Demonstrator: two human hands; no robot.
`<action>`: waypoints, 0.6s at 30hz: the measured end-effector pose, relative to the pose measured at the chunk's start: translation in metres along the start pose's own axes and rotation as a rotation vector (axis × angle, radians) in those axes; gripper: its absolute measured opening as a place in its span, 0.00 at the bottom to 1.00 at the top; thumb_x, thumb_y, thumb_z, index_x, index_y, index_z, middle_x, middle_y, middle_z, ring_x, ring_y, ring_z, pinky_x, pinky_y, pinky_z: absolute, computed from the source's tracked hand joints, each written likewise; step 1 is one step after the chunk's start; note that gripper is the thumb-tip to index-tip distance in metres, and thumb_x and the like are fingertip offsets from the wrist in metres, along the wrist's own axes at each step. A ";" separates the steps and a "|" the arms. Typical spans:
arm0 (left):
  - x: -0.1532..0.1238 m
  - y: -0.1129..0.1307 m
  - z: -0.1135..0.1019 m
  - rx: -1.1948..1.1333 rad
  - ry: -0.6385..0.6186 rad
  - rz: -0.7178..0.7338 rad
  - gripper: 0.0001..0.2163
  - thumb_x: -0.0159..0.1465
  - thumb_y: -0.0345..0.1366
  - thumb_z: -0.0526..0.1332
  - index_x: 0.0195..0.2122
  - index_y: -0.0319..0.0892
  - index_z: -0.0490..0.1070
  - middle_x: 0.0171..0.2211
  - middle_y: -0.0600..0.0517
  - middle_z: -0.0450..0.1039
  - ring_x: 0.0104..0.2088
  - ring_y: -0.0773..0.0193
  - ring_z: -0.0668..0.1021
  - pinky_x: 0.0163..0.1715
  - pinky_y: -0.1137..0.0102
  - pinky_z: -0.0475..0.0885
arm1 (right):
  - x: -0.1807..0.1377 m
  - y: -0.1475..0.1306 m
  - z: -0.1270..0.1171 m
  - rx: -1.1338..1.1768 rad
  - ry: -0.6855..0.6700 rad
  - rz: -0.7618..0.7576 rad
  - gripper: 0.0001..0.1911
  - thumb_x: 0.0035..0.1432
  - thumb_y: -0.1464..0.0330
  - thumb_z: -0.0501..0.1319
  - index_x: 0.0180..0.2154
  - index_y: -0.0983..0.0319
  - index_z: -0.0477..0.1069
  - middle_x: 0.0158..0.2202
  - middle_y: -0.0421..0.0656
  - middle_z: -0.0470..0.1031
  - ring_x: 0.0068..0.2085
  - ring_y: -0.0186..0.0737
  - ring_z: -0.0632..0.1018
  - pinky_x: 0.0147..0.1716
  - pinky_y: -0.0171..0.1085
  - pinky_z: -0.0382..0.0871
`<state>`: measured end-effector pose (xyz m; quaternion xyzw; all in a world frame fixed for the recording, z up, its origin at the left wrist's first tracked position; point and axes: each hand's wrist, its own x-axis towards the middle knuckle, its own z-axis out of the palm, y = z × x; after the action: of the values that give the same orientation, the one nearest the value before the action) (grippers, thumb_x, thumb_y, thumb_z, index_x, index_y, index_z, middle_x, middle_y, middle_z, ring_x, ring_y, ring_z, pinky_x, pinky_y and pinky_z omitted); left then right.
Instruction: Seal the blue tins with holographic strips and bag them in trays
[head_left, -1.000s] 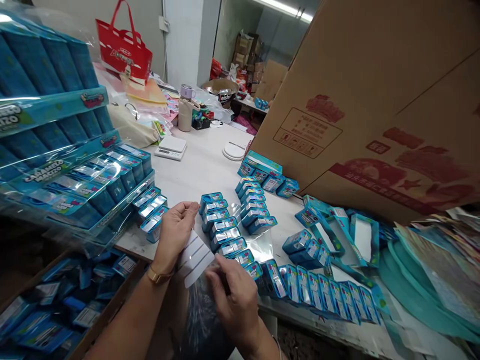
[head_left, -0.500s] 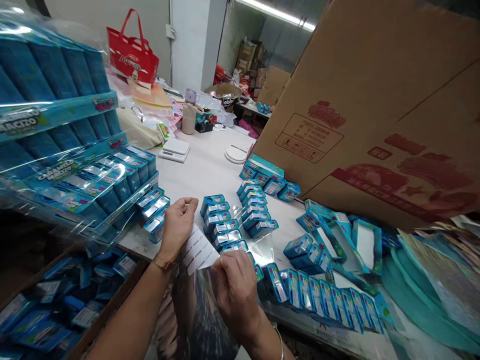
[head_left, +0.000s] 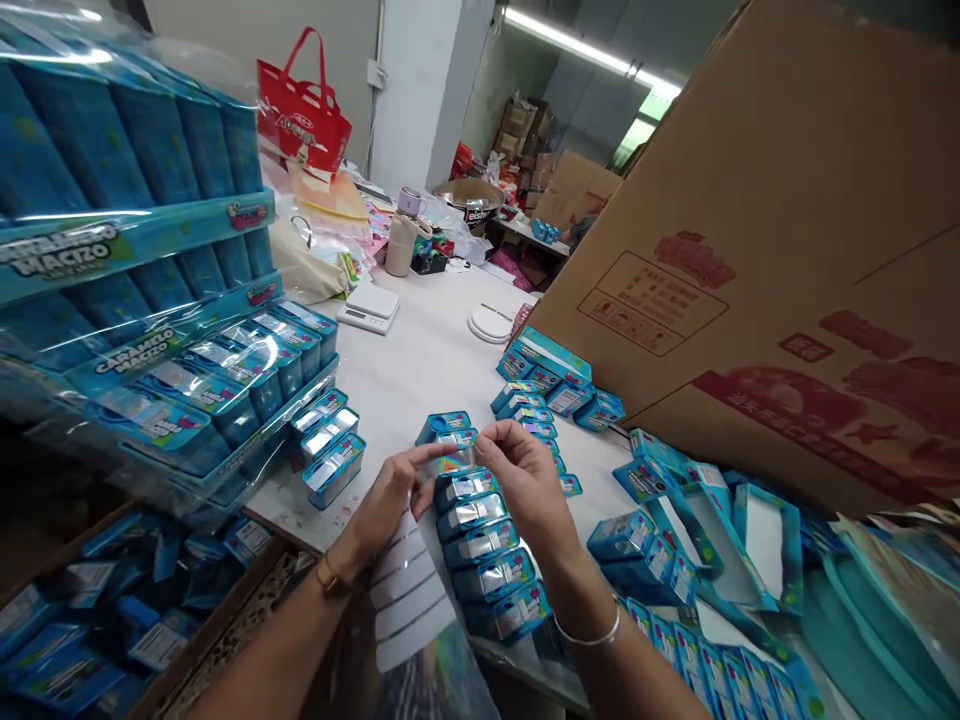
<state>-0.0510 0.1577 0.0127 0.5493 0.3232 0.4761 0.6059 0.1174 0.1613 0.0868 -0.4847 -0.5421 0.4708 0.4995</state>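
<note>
My left hand (head_left: 390,505) grips a sticker sheet (head_left: 409,590) with pale strips on a see-through backing; its lower end hangs toward me. The left index finger stretches over a row of small blue boxes (head_left: 480,545). Opposite it, my right hand (head_left: 525,485) is closed in a pinch at the far part of that row, on what looks like a small clear sticker, mostly hidden by the fingers. Shiny clear patches show on the tops of the boxes. A second row of blue boxes (head_left: 536,415) stands behind my right hand.
Left, plastic-wrapped display trays of blue boxes (head_left: 135,240) are stacked above a carton of loose boxes (head_left: 142,690). Right stands a large cardboard carton (head_left: 765,250), with opened display trays (head_left: 765,530) before it. A white scale (head_left: 371,305) lies farther back on the table (head_left: 431,345).
My right hand has moved up and away from the sheet to the far part of the box row. My left hand has followed with the sheet, index finger now extended. The view has shifted slightly.
</note>
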 end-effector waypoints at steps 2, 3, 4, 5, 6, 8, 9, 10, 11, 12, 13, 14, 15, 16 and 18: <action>0.006 0.003 0.002 0.004 0.032 -0.037 0.40 0.56 0.72 0.51 0.43 0.34 0.75 0.15 0.59 0.58 0.18 0.70 0.56 0.20 0.72 0.50 | 0.012 0.009 0.003 -0.044 0.014 0.002 0.12 0.56 0.60 0.67 0.31 0.61 0.70 0.27 0.37 0.70 0.30 0.33 0.69 0.31 0.33 0.63; 0.011 0.003 0.001 0.013 0.086 -0.064 0.34 0.57 0.68 0.56 0.37 0.36 0.75 0.15 0.59 0.58 0.18 0.70 0.56 0.20 0.72 0.50 | 0.017 0.013 0.004 -0.064 0.026 -0.003 0.12 0.56 0.60 0.67 0.32 0.61 0.70 0.28 0.37 0.70 0.30 0.33 0.70 0.32 0.33 0.63; 0.017 0.001 0.000 0.026 0.155 -0.097 0.29 0.58 0.64 0.59 0.32 0.38 0.74 0.16 0.60 0.57 0.19 0.71 0.56 0.20 0.73 0.50 | 0.023 0.018 0.006 -0.082 0.038 -0.013 0.12 0.56 0.60 0.67 0.32 0.61 0.70 0.28 0.37 0.70 0.30 0.33 0.70 0.32 0.33 0.64; 0.023 -0.001 -0.003 0.042 0.228 -0.126 0.25 0.59 0.60 0.61 0.29 0.39 0.72 0.16 0.60 0.55 0.19 0.71 0.55 0.20 0.73 0.49 | 0.028 0.024 0.007 -0.104 0.053 -0.027 0.11 0.55 0.61 0.67 0.32 0.61 0.70 0.28 0.37 0.70 0.30 0.34 0.70 0.32 0.33 0.64; 0.029 -0.005 -0.006 0.066 0.290 -0.143 0.22 0.60 0.57 0.61 0.26 0.40 0.70 0.16 0.60 0.54 0.19 0.71 0.55 0.19 0.73 0.49 | 0.035 0.030 0.008 -0.134 0.070 -0.046 0.11 0.56 0.61 0.66 0.32 0.61 0.70 0.28 0.37 0.70 0.30 0.34 0.70 0.31 0.33 0.64; 0.041 -0.016 -0.013 0.138 0.377 -0.138 0.20 0.62 0.54 0.59 0.26 0.40 0.70 0.16 0.60 0.52 0.19 0.70 0.55 0.20 0.73 0.49 | 0.049 0.043 0.011 -0.217 0.105 -0.094 0.09 0.56 0.62 0.65 0.31 0.61 0.70 0.27 0.36 0.69 0.30 0.34 0.69 0.31 0.33 0.63; 0.047 -0.022 -0.017 0.180 0.403 -0.129 0.20 0.63 0.53 0.58 0.26 0.40 0.71 0.16 0.60 0.52 0.19 0.69 0.55 0.20 0.72 0.49 | 0.055 0.050 0.012 -0.267 0.122 -0.115 0.08 0.57 0.63 0.64 0.32 0.61 0.69 0.27 0.36 0.69 0.30 0.34 0.70 0.31 0.34 0.63; 0.052 -0.028 -0.020 0.227 0.422 -0.121 0.20 0.63 0.53 0.57 0.26 0.40 0.71 0.16 0.60 0.52 0.19 0.69 0.56 0.20 0.72 0.50 | 0.062 0.057 0.012 -0.318 0.141 -0.129 0.06 0.57 0.64 0.63 0.33 0.60 0.69 0.27 0.36 0.69 0.30 0.34 0.70 0.31 0.34 0.64; 0.057 -0.034 -0.023 0.277 0.438 -0.117 0.21 0.64 0.53 0.56 0.26 0.40 0.72 0.15 0.60 0.53 0.19 0.68 0.56 0.20 0.72 0.50 | 0.068 0.064 0.013 -0.368 0.157 -0.133 0.05 0.58 0.65 0.62 0.35 0.60 0.69 0.27 0.35 0.69 0.29 0.34 0.70 0.31 0.34 0.64; 0.060 -0.040 -0.026 0.326 0.446 -0.115 0.21 0.64 0.53 0.55 0.26 0.40 0.72 0.15 0.59 0.54 0.20 0.68 0.58 0.21 0.71 0.51 | 0.073 0.070 0.012 -0.421 0.169 -0.131 0.05 0.58 0.66 0.61 0.37 0.59 0.68 0.27 0.34 0.69 0.29 0.35 0.71 0.31 0.34 0.64; 0.064 -0.045 -0.028 0.369 0.449 -0.114 0.21 0.65 0.52 0.55 0.25 0.41 0.72 0.16 0.59 0.55 0.20 0.67 0.59 0.21 0.71 0.52 | 0.077 0.075 0.012 -0.472 0.176 -0.123 0.06 0.58 0.66 0.60 0.38 0.59 0.68 0.27 0.34 0.69 0.29 0.35 0.71 0.31 0.34 0.64; 0.067 -0.050 -0.030 0.403 0.448 -0.114 0.21 0.65 0.52 0.55 0.25 0.41 0.72 0.16 0.58 0.56 0.20 0.67 0.60 0.22 0.71 0.53 | 0.081 0.080 0.011 -0.520 0.176 -0.114 0.06 0.58 0.67 0.59 0.39 0.58 0.67 0.27 0.34 0.70 0.29 0.35 0.72 0.31 0.34 0.64; 0.069 -0.055 -0.031 0.427 0.446 -0.115 0.21 0.65 0.51 0.55 0.24 0.41 0.72 0.16 0.58 0.57 0.21 0.67 0.61 0.23 0.71 0.53 | 0.084 0.085 0.010 -0.561 0.172 -0.106 0.05 0.58 0.67 0.58 0.38 0.58 0.67 0.27 0.35 0.71 0.29 0.36 0.72 0.32 0.35 0.64; 0.071 -0.059 -0.031 0.441 0.444 -0.117 0.20 0.65 0.51 0.55 0.24 0.41 0.72 0.16 0.58 0.58 0.21 0.67 0.61 0.23 0.71 0.54 | 0.086 0.089 0.009 -0.593 0.168 -0.101 0.04 0.58 0.67 0.58 0.37 0.58 0.68 0.28 0.35 0.71 0.30 0.36 0.73 0.32 0.35 0.64; 0.074 -0.066 -0.032 0.441 0.438 -0.124 0.20 0.65 0.50 0.56 0.23 0.41 0.72 0.17 0.58 0.59 0.22 0.67 0.62 0.23 0.71 0.54 | 0.090 0.096 0.007 -0.631 0.162 -0.094 0.02 0.58 0.68 0.57 0.34 0.59 0.68 0.29 0.37 0.72 0.30 0.38 0.73 0.33 0.36 0.64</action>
<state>-0.0406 0.2417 -0.0483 0.5311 0.5744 0.4635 0.4162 0.1126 0.2587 -0.0016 -0.6258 -0.6416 0.2160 0.3874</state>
